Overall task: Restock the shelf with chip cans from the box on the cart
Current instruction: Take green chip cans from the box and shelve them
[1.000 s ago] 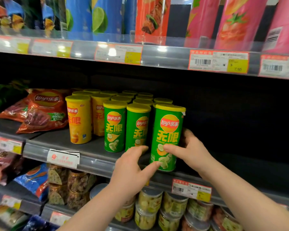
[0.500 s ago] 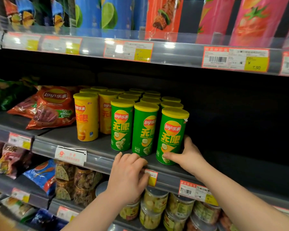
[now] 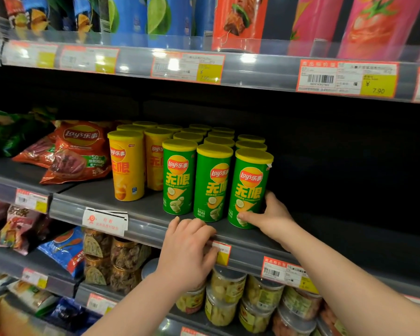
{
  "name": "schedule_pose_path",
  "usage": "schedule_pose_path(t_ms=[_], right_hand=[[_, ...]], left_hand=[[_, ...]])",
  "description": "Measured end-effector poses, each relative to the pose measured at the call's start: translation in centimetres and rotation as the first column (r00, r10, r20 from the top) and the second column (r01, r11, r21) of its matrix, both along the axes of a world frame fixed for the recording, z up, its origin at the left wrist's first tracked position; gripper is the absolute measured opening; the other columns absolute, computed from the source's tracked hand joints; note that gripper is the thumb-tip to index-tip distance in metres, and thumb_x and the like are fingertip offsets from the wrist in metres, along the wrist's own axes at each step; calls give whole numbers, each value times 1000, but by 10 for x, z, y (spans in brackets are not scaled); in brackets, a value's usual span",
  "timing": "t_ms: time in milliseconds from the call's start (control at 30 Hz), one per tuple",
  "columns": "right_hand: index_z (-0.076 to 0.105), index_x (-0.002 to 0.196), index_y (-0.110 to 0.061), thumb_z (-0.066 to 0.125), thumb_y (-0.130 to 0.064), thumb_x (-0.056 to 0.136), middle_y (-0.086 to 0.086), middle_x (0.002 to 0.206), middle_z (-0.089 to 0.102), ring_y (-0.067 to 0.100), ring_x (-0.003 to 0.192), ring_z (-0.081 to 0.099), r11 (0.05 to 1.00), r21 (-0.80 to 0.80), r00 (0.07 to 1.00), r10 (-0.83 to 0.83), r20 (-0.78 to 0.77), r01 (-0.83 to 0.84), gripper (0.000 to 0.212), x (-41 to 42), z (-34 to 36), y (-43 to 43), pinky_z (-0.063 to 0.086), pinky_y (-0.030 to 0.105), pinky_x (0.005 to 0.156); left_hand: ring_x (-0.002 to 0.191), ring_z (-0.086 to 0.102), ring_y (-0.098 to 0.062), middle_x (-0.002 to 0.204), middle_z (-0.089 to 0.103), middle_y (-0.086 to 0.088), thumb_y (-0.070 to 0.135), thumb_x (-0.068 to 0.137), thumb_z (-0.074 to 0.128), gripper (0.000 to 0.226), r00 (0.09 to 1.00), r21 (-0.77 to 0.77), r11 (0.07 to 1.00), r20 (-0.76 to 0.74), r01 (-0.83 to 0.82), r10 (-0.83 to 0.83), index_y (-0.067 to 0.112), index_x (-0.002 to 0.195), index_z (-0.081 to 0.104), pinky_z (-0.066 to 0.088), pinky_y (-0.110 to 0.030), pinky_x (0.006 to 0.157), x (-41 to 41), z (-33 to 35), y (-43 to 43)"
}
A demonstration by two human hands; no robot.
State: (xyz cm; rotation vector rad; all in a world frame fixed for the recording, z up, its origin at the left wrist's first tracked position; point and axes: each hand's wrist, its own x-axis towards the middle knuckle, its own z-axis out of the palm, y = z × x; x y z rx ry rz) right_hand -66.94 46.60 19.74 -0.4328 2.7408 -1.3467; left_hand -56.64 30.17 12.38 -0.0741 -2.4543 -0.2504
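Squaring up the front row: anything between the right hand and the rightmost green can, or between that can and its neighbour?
Nothing visible. The right hand grips the rightmost green can near its base; the can stands close beside the middle green can. The left hand holds the shelf rail, lower down.

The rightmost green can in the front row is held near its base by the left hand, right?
No: the head view shows the right hand holding that green can near its base; the left hand holds the shelf edge.
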Motion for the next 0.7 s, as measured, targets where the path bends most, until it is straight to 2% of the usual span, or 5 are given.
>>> schedule_pose_path(t_ms=[133,267,433,600,700], right_hand=[[39,135,-16,76,-29,78,6,138,48,24,124,49,1000,23,999,18,28,-18,70,1,0,1,41,34,95],[33,141,-18,74,-37,78,6,143,42,25,127,45,996,74,999,45,3,-45,78,5,1,10,41,36,98],[30,141,-22,65,-45,82,4,138,43,23,118,51,964,263,980,91,-175,-42,73,23,-4,26,45,35,96],[40,134,-26,55,-44,88,-4,132,44,20,119,47,878,475,834,305,-459,-60,53,46,-8,34,41,36,96],[56,119,-24,54,-41,83,-5,115,55,21,105,55,830,552,705,439,-557,-80,39,59,-17,32,45,38,85]], left_hand=[[79,60,-19,85,58,9,43,76,49,26,1000,-36,999,10,-6,6,26,91,63,50,-46,84,1,0,-1],[81,62,-18,88,60,10,46,75,48,32,999,-113,993,27,-17,20,26,94,64,50,-47,84,3,3,-1],[92,61,-22,97,63,4,43,74,48,42,999,-98,994,-4,-53,53,20,104,66,50,-46,87,10,2,3],[116,56,-38,119,62,-9,42,76,48,56,994,-78,991,20,-108,110,13,121,61,48,-48,93,21,-10,11],[119,54,-40,123,60,-14,46,74,47,55,986,-103,983,53,-153,159,15,117,61,47,-48,93,30,-12,16]])
